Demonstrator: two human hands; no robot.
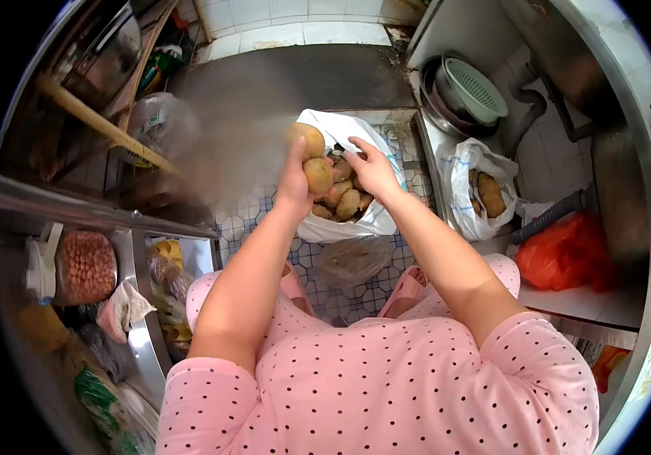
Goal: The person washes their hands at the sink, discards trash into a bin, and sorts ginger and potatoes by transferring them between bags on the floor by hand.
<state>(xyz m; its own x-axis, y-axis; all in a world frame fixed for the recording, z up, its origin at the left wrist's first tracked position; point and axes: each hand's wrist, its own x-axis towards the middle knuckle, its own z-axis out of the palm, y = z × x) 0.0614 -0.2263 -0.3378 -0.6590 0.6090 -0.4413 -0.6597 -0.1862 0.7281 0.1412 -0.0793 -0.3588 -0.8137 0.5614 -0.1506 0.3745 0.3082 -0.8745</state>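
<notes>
Two round potatoes point(318, 175) are held in my left hand point(293, 180), one above the other, over the left side of a white plastic bag point(377, 223). The open bag stands on the tiled floor between my feet and holds several brown potatoes point(348, 203). My right hand point(373, 168) is over the bag's right side, its fingers apart and bent towards the opening, with nothing visible in them. A clear plastic bag point(353, 260) lies in front of the white bag, near my pink slippers.
On the right shelf are stacked basins with a green colander point(476, 91), another white bag point(465, 220) with potatoes, a grey hose and a red plastic bag point(568, 254). At the left are a jar of peanuts point(86, 267), a wooden stick point(105, 125) and shelves.
</notes>
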